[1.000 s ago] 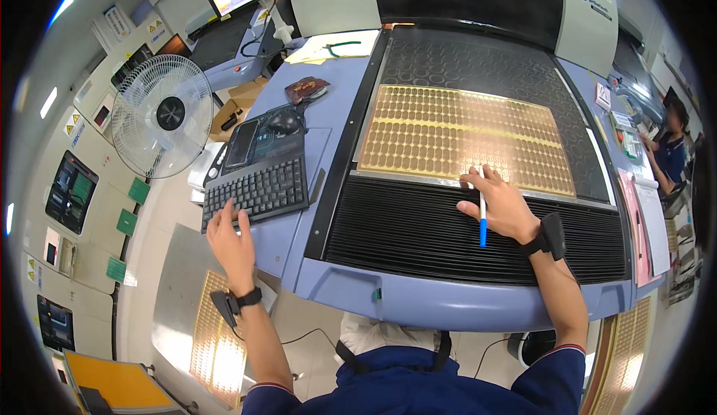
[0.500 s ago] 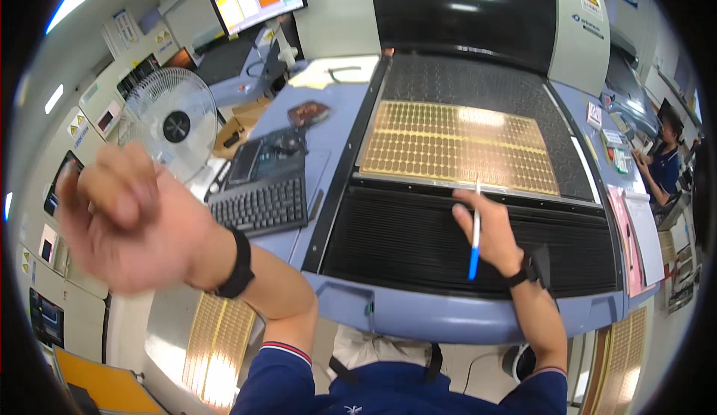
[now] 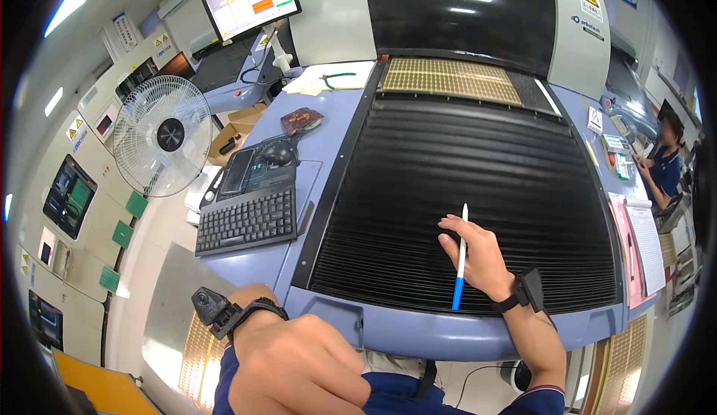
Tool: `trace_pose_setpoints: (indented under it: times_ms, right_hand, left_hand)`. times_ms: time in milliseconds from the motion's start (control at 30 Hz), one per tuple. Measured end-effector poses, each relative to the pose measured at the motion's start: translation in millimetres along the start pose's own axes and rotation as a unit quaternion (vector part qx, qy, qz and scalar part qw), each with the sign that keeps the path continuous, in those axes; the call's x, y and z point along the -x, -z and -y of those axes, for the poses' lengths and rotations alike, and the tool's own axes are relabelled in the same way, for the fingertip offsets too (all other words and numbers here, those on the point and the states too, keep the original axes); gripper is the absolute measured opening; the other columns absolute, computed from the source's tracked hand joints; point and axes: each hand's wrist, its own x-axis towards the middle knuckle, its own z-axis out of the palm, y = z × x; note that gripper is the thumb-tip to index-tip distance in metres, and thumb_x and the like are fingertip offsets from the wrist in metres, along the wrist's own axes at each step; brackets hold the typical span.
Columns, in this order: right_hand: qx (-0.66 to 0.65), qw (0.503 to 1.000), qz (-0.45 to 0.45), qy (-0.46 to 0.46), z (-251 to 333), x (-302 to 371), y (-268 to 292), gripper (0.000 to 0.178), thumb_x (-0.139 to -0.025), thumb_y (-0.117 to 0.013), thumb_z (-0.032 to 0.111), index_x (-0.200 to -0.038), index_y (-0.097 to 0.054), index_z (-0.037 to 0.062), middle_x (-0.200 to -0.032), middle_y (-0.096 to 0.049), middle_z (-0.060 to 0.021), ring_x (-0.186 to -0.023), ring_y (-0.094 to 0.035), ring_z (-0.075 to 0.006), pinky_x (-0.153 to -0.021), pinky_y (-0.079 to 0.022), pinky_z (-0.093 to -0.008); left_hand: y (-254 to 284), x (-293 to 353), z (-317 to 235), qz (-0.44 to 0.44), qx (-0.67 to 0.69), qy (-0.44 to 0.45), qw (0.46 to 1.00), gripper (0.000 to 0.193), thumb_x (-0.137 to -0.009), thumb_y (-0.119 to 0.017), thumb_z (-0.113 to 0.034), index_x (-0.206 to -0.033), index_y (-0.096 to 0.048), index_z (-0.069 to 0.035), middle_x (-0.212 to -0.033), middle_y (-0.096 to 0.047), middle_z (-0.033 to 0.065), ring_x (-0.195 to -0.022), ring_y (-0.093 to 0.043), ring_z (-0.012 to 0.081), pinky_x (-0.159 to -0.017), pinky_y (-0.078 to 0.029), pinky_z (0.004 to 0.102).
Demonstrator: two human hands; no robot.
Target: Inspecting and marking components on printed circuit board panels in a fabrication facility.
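Your slim white pen with blue end sits in your right hand, white tip pointing away from you. Flat, rectangular gold-patterned panel lies beyond the black ribbed cover.

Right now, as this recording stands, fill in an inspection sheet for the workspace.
Surface: black ribbed cover across the blue machine.
Job's things: white-and-blue pen; gold patterned panel beyond the cover's far edge.
Clutter: pliers on papers, brown packet, keyboard, mouse.
Hands: right hand holds the pen; left hand curled low in view, its grip hidden.
Cables: thin dark cable below the machine's front.
Surroundings: fan, monitor, co-worker at right.
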Motion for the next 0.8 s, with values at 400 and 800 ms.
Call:
trace_pose_setpoints:
  times_ms: [400, 800]
  right_hand:
    - [-0.002, 1.0, 0.005, 0.018, 1.8, 4.4, 0.6, 0.021, -0.093, -0.069, 0.013, -0.109, -0.065, 0.0019, -0.103, -0.07, -0.0212, -0.109, -0.067, -0.0391, -0.085, -0.057, -0.0455]
    - [-0.004, 1.0, 0.0, 0.031, -1.2, 5.5, -1.4, 0.022, -0.091, -0.07, 0.014, -0.109, -0.066, 0.0017, -0.103, -0.07, -0.0224, -0.101, -0.068, -0.0407, -0.083, -0.057, -0.0444]
  left_hand:
    - [-8.8, 4.1, 12.1, 0.002, 0.079, 0.021, 0.997, 0.013, -0.089, -0.074, -0.01, -0.098, -0.074, 0.0, -0.075, -0.065, 0.01, -0.048, -0.052, 0.0147, -0.042, -0.033, 0.0262]
    - [-1.2, 28.0, 38.5, 0.077, -0.111, 0.01, 0.991, 0.008, -0.078, -0.076, -0.009, -0.082, -0.07, -0.004, -0.065, -0.059, 0.0042, -0.052, -0.055, 0.0143, -0.045, -0.038, 0.0243]
